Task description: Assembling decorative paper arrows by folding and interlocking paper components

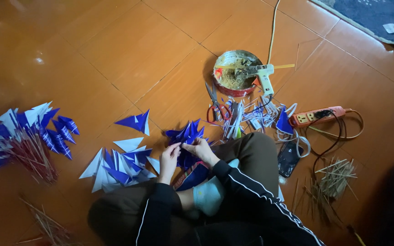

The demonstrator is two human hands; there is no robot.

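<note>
I sit cross-legged on an orange tiled floor point(128, 50). My left hand point(168, 159) and my right hand point(200, 149) meet over my lap, both pinching a small blue paper piece point(184, 155) between the fingertips. Just beyond the hands lies a heap of blue triangular paper pieces point(185, 133). To the left of my knee a pile of blue and white paper triangles point(119, 166) is spread on the floor.
A round tin point(235, 73) holds a glue gun point(261, 75). Scissors point(216, 107), paper strips, a power strip point(318, 117), a phone point(289, 158) and thin sticks point(334, 177) lie at the right. Finished blue flags on sticks point(23, 136) lie far left.
</note>
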